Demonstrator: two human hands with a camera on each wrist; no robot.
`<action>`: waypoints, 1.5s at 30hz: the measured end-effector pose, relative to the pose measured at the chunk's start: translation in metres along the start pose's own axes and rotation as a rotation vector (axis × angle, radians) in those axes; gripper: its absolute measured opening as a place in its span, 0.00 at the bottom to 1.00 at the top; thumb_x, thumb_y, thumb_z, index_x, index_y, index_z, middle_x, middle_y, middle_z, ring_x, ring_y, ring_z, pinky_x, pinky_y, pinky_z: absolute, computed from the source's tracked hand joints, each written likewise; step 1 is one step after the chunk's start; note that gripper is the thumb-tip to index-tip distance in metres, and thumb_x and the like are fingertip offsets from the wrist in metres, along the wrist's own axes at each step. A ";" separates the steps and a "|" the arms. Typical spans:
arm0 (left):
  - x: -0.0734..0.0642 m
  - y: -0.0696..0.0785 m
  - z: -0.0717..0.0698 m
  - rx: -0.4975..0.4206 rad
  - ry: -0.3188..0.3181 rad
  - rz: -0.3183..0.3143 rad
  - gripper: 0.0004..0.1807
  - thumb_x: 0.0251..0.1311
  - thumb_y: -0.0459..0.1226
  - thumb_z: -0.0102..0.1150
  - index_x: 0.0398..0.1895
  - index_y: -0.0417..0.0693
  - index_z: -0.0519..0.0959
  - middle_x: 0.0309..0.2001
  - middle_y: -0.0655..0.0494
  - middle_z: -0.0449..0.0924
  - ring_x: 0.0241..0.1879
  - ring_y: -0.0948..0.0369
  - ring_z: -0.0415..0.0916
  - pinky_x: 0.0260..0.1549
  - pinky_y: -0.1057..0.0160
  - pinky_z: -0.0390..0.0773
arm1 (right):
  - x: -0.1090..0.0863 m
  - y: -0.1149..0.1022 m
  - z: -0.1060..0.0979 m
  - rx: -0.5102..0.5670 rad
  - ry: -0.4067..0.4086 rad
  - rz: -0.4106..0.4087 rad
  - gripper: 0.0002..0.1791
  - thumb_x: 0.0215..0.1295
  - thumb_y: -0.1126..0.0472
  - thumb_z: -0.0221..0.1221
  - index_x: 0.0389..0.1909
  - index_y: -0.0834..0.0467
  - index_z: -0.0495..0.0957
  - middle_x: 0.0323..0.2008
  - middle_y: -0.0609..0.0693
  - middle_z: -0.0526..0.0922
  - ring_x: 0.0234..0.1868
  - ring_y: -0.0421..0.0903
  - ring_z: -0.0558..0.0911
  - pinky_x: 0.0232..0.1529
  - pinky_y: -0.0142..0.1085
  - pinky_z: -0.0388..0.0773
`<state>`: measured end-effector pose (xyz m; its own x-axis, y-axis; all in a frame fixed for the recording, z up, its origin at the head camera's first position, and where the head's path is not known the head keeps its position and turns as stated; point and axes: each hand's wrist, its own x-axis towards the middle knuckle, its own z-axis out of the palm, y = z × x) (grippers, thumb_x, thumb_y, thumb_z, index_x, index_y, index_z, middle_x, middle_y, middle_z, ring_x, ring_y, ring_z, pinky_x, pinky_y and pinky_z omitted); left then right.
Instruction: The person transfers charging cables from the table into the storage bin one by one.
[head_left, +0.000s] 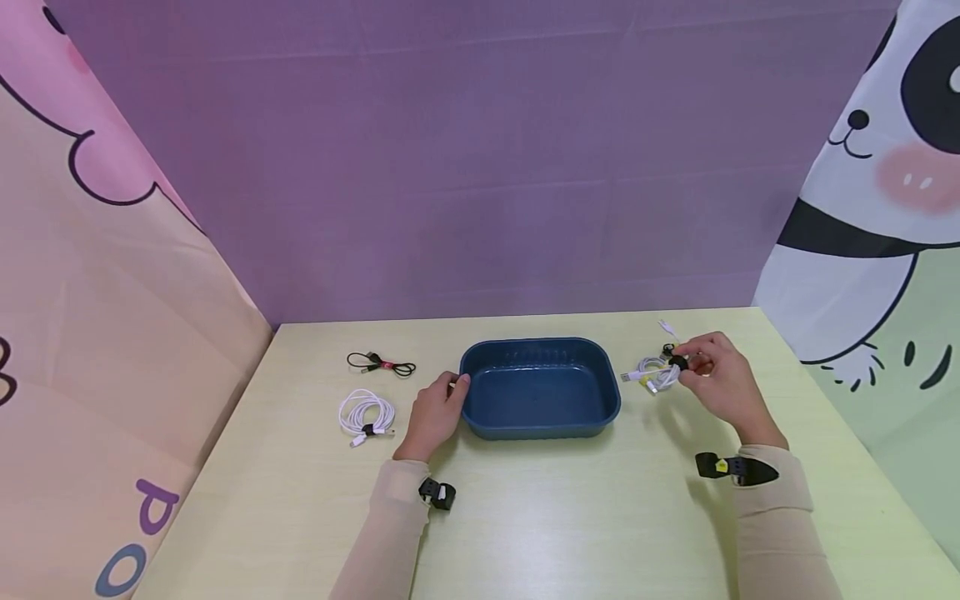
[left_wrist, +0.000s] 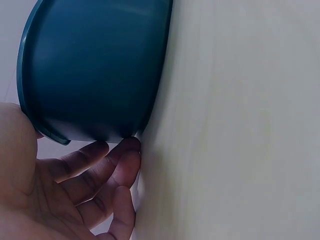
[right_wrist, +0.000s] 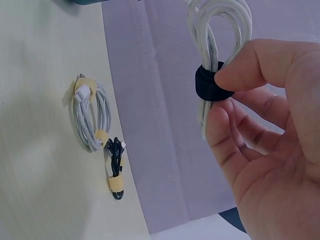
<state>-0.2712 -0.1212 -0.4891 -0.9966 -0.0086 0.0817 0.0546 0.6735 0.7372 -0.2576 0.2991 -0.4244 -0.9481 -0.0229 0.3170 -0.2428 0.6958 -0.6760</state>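
My left hand [head_left: 435,418] grips the left end of a dark blue plastic basin [head_left: 540,432]. In the left wrist view the thumb is at the rim and the curled fingers meet the outer wall. To the right of the basin, my right hand [head_left: 723,382] pinches the black strap [right_wrist: 206,86] of a bundled white cable [right_wrist: 204,37] between thumb and fingers. The right wrist view has this cable up above the table. Below it lie a coiled pale cable [right_wrist: 86,127] with yellow ties and a small black cable [right_wrist: 115,162] with a yellow tie.
Left of the basin lie a black cable [head_left: 386,365] with a red tie and, nearer to me, a coiled white cable [head_left: 388,412] with a black strap. A purple cloth [head_left: 487,183] hangs behind the pale table [head_left: 540,525]; printed cloths flank both sides.
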 end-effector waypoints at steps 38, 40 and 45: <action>0.001 -0.001 0.000 -0.013 -0.007 -0.001 0.23 0.78 0.53 0.45 0.55 0.45 0.80 0.37 0.50 0.83 0.35 0.55 0.77 0.38 0.57 0.74 | 0.001 -0.012 0.007 0.015 -0.022 -0.010 0.15 0.59 0.75 0.61 0.48 0.67 0.83 0.48 0.56 0.74 0.37 0.41 0.75 0.34 0.25 0.73; 0.001 -0.001 0.000 -0.013 -0.006 -0.001 0.23 0.78 0.53 0.45 0.55 0.46 0.80 0.38 0.50 0.83 0.36 0.55 0.78 0.38 0.56 0.75 | 0.001 -0.012 0.008 0.012 -0.023 -0.010 0.15 0.59 0.75 0.61 0.48 0.67 0.83 0.48 0.56 0.74 0.37 0.42 0.75 0.34 0.25 0.73; 0.001 -0.001 0.000 -0.015 -0.007 -0.002 0.24 0.78 0.53 0.44 0.55 0.45 0.80 0.38 0.50 0.84 0.37 0.54 0.78 0.39 0.56 0.75 | 0.002 -0.013 0.010 0.019 -0.025 -0.030 0.15 0.59 0.75 0.62 0.48 0.66 0.83 0.49 0.58 0.75 0.37 0.40 0.74 0.34 0.25 0.73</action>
<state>-0.2723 -0.1216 -0.4902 -0.9972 -0.0047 0.0749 0.0530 0.6626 0.7471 -0.2585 0.2827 -0.4219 -0.9452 -0.0609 0.3208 -0.2743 0.6810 -0.6790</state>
